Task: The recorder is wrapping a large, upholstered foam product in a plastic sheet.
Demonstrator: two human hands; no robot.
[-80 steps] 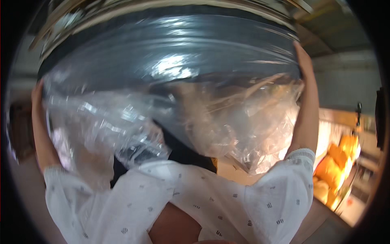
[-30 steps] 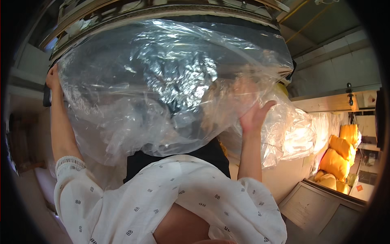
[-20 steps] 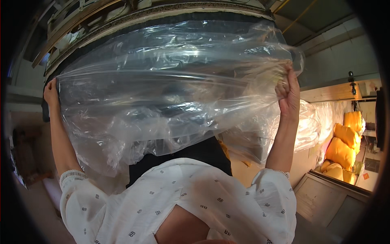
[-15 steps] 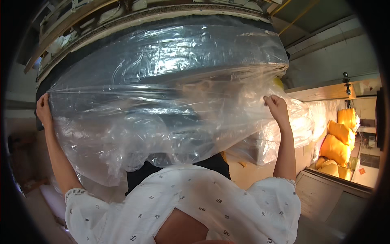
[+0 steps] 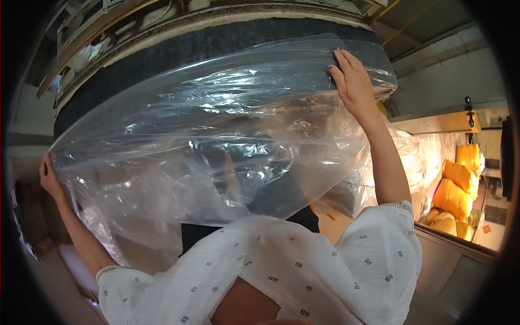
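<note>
A wide clear plastic sheet drapes over the front part of a dark-topped table and hangs down toward my body in crinkled folds. My left hand is closed on the sheet's left edge at the table's left corner, pulling a taut crease out of it. Toward the far right of the table my right hand lies with fingers stretched out and thumb apart, its fingertips on the sheet near its far edge. Behind the sheet's far edge a strip of the dark surface shows bare.
A wooden frame runs along the table's far side. More crumpled plastic glows in light at the right, beside yellow bundles. A wooden ledge with a black fitting stands at the right wall.
My right hand has moved away from me and opened onto the sheet. My left hand has shifted left and nearer, still gripping. The sheet's far edge has come closer, baring more dark tabletop.
</note>
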